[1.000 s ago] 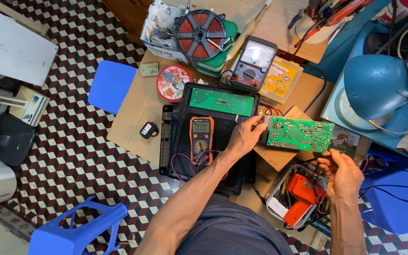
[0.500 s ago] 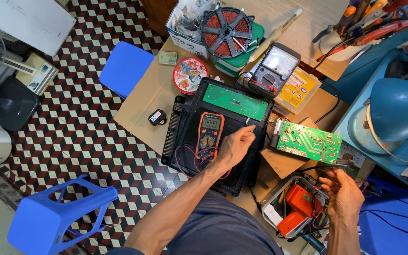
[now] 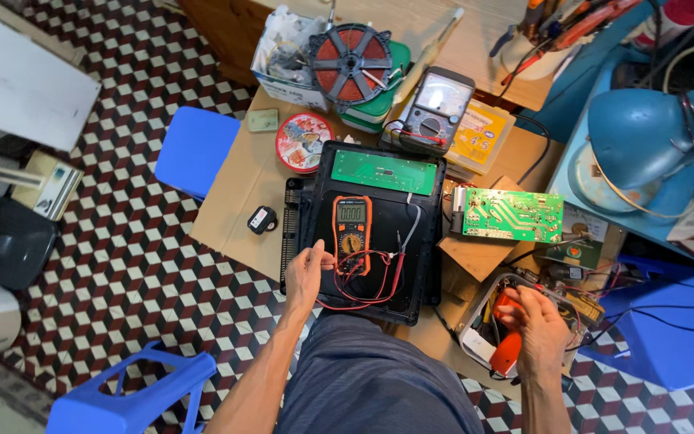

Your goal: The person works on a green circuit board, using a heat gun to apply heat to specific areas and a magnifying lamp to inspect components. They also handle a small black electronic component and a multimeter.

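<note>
Multimeter [image 3: 352, 224] on the appliance base [image 3: 363, 233], circuit board [image 3: 511, 215] to its right.

Matt black plastic casing [image 3: 379, 281], glossy multimeter [image 3: 351, 225]

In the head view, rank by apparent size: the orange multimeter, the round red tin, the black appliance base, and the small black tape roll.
1. Black appliance base
2. Orange multimeter and round red tin: too alike to rank
3. Small black tape roll

right hand [image 3: 541, 325] fingers hidden in tool box [image 3: 475, 341] | blue lamp [image 3: 652, 137] cut by right edge
</note>
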